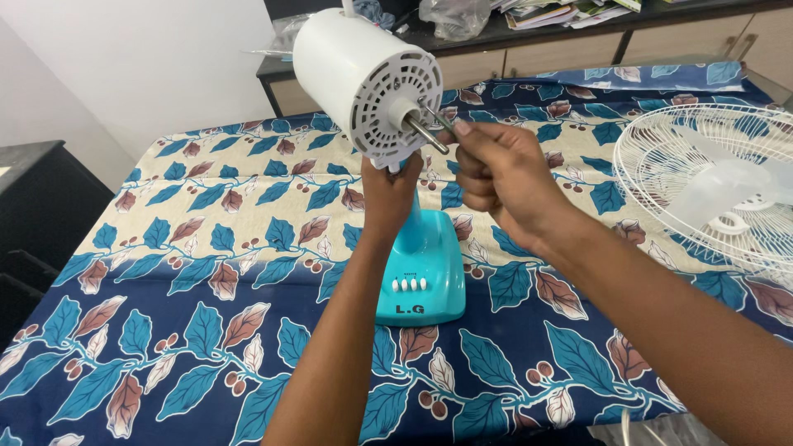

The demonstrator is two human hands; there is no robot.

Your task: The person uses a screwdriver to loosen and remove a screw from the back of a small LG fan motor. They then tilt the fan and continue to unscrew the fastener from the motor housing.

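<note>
A white fan motor housing stands on a turquoise stand and base, its slotted face and steel shaft turned toward me. My left hand grips the stand's neck just under the housing. My right hand is closed on a thin metal tool, whose tip meets the housing's face beside the shaft. The tool's handle is hidden in my fist.
A white wire fan guard with translucent blades lies at the right on the leaf-patterned cloth over the bed. A dark cabinet stands left. Behind, a counter holds papers and plastic bags.
</note>
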